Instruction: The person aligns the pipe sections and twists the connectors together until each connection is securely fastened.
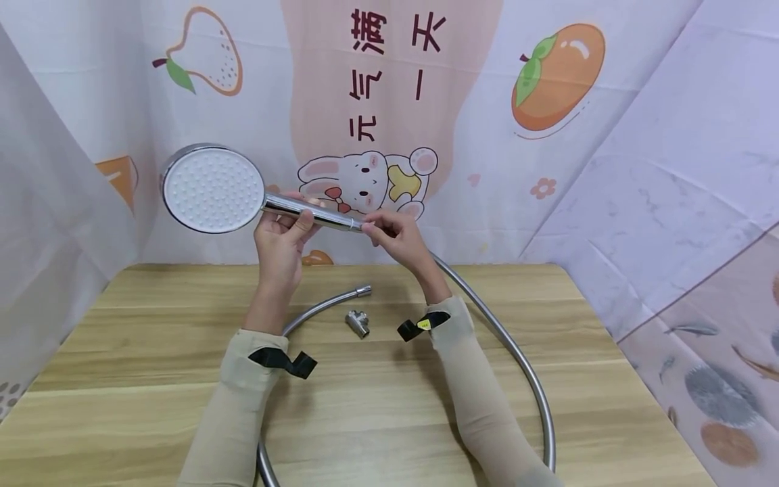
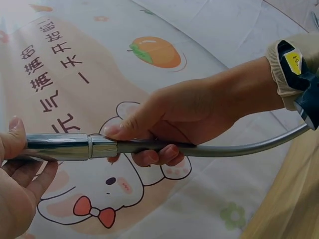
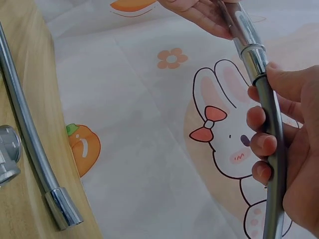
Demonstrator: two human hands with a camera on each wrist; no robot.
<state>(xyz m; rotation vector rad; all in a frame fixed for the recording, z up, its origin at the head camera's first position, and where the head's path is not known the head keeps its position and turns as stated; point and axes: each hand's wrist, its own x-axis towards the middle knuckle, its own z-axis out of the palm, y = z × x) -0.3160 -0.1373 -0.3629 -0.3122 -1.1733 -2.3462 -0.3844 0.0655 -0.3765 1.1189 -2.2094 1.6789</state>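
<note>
Printed white fabric [image 1: 475, 128] hung behind wood-grain desk [image 1: 365, 419]

The person's left grip [image 1: 281, 247] grasped the chrome handle [image 1: 335, 219] of a round, white-faced shower head [image 1: 213, 189] above the desk. The right grip [image 1: 404, 243] clasped a grey metal hose [image 1: 506, 335], its chrome collar [image 2: 103, 148] meeting the handle's end. A chrome-tipped hose end [image 1: 363, 291] lay near a small silver fitting [image 1: 357, 323].

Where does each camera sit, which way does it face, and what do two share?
Head: on the head, facing forward and down at the hand shower and wooden tabletop; left hand, right hand and sleeved forearms show.
Left wrist: on that wrist, facing the handle and hose; part of the left hand, the right hand and its sleeve show.
Right wrist: on that wrist, facing the hose connector; right hand and part of the left show.
Shared: both wrist views show the hose connector at the handle's end.
</note>
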